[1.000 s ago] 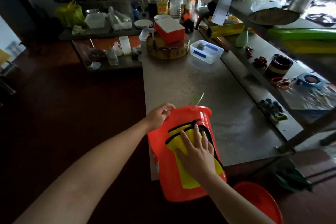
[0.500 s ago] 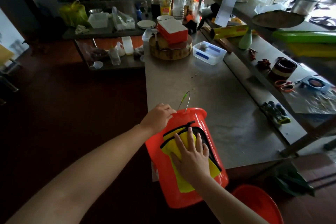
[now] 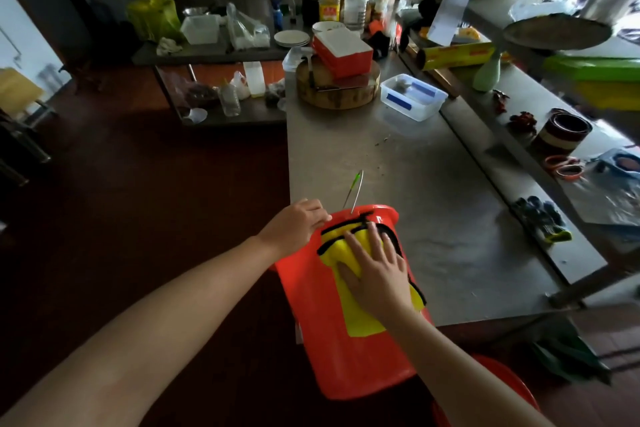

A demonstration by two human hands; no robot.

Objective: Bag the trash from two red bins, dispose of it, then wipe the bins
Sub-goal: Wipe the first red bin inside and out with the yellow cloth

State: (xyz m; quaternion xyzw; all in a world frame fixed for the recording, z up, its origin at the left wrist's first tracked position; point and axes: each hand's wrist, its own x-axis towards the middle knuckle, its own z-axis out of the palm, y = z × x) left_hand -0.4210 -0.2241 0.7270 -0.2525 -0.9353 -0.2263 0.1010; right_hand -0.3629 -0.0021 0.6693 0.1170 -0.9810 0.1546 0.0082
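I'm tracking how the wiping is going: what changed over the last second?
The right hand, pressed flat, slid the yellow cloth a little up the side of the red bin toward its rim. Nothing was taken hold of or let go. The left hand still grips the rim, and the bin still leans on the table edge.

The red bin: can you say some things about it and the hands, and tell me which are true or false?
1. The right hand presses a yellow cloth flat on the red bin's side. True.
2. The left hand holds a bottle. False: it grips the bin's rim.
3. The bin stands upright. False: it is tilted, rim toward the table.
4. A second red bin shows at the lower right. True.
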